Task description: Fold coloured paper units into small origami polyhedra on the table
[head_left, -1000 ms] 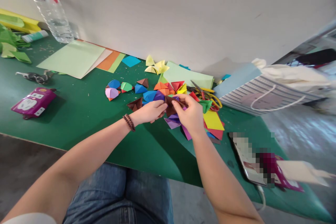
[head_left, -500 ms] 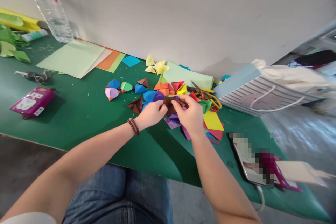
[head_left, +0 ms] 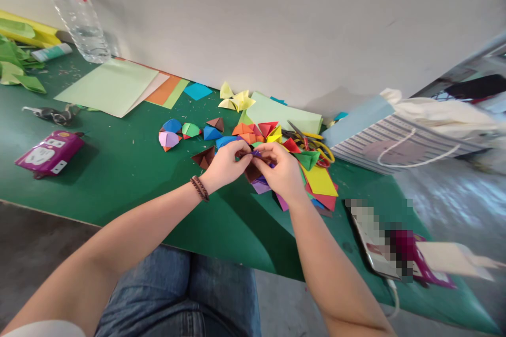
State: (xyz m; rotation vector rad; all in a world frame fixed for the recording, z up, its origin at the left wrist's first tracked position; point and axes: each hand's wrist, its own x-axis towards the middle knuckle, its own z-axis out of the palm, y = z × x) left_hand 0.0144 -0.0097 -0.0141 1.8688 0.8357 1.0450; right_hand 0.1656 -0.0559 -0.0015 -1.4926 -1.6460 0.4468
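Looks like a creasing step to me, left hand [head_left: 227, 167] and right hand [head_left: 285, 172] both pinching the brown folded paper [head_left: 252, 172] near the orange piece [head_left: 245, 132], so next probably wants careful pressing.

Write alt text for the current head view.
A person's left hand and right hand hold folded brown paper over a green table. Colourful folded pieces lie nearby, with scissors and a striped bag to the right and a clear bottle at left.

The folded paper [head_left: 253, 172] in the grip was brown, the sheet [head_left: 322, 180] right of it yellow, the bag [head_left: 389, 146] farther right striped
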